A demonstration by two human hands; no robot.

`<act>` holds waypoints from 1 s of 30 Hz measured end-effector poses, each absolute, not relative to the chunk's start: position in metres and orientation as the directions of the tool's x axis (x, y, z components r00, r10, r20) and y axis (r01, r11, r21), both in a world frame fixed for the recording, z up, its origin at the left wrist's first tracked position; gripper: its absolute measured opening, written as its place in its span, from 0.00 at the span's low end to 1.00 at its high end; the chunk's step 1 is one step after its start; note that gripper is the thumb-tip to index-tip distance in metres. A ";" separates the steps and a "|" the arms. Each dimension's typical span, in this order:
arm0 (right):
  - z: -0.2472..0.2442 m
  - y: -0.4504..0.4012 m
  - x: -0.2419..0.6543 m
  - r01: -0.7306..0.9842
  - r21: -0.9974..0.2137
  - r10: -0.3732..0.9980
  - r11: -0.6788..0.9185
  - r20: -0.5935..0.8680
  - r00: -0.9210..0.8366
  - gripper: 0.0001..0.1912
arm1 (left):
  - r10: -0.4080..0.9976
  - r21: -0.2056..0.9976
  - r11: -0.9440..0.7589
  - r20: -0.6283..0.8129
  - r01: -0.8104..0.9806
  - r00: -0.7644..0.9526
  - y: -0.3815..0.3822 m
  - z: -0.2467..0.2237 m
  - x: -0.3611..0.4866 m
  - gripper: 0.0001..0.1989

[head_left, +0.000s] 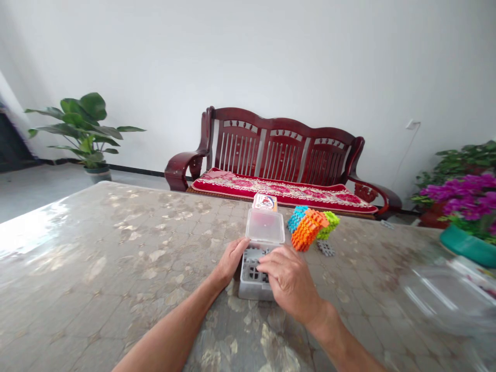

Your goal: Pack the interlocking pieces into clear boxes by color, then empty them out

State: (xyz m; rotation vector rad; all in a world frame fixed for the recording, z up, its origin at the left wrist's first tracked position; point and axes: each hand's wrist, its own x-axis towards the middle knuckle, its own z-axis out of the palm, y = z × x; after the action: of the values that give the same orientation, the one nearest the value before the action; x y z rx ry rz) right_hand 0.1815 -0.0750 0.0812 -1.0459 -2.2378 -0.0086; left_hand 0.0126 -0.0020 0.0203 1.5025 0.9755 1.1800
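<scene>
A clear plastic box (253, 292) stands on the table with its lid (265, 226) swung up at the far side. Inside lie grey plastic interlocking pieces (253, 272), square with notched edges and openings. My left hand (231, 262) grips the box's left wall near the hinge. My right hand (290, 274) reaches over the right wall, fingers bent and pinched at a grey piece; its fingertips partly cover the contents. Right of the box sit joined blocks of blue (297, 219), orange (309, 230) and green (328, 225) pieces, beside a loose grey piece (326, 248).
Behind the lid stands a small labelled box (265, 201). A blurred clear container (445, 294) and a teal planter (467, 247) with purple flowers occupy the table's right side. A wooden bench (287, 155) stands beyond the patterned table (155, 258); a potted plant (91, 129) is at left.
</scene>
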 end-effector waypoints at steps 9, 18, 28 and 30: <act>0.089 -0.079 0.179 0.735 -0.207 0.723 0.646 0.474 -0.502 0.18 | 0.957 0.976 -0.218 0.208 0.028 0.201 -0.005 0.024 0.013 0.24; 0.096 -0.066 0.204 0.700 -0.383 0.733 0.602 0.612 -0.296 0.22 | 0.960 0.979 -0.202 0.191 0.038 0.203 -0.002 0.018 0.011 0.24; 0.074 -0.015 0.356 0.719 -0.692 0.596 -0.066 0.551 0.585 0.19 | 0.970 0.993 -0.117 0.115 0.001 0.214 -0.003 0.018 0.011 0.24; 0.056 -0.011 0.370 0.719 -0.653 0.686 -0.238 0.411 0.600 0.21 | 0.970 0.993 -0.119 0.118 -0.007 0.213 -0.003 0.017 0.010 0.24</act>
State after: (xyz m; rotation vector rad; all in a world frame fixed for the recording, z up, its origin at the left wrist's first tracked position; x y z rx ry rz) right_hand 0.3698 -0.0114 0.0564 -1.9661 -1.1161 -0.0487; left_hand 0.0105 -0.0028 0.0168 1.3943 0.9937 1.1300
